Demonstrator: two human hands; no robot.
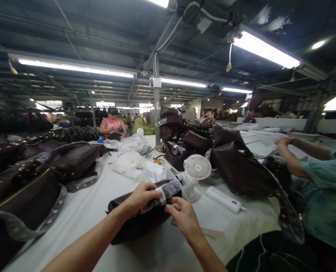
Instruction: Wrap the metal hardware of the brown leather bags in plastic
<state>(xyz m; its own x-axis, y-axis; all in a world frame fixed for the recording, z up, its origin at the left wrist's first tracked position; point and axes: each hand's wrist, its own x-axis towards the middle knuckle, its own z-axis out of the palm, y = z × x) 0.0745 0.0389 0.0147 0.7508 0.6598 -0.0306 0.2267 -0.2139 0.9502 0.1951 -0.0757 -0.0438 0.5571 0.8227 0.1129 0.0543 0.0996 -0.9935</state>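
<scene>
A dark brown leather bag [134,221] lies on the white table [94,204] in front of me. My left hand [141,196] rests on its top edge, fingers curled round a plastic-wrapped strap piece [168,190]. My right hand [183,215] pinches the near end of the same wrapped piece, just right of the left hand. Both hands are closed on it.
Piles of brown studded bags lie at the left [37,177] and the centre right [236,166]. A small white fan [197,168] and a white power bank [224,199] stand beyond my hands. A co-worker's arms [295,155] reach in from the right. Another person [113,122] sits far back.
</scene>
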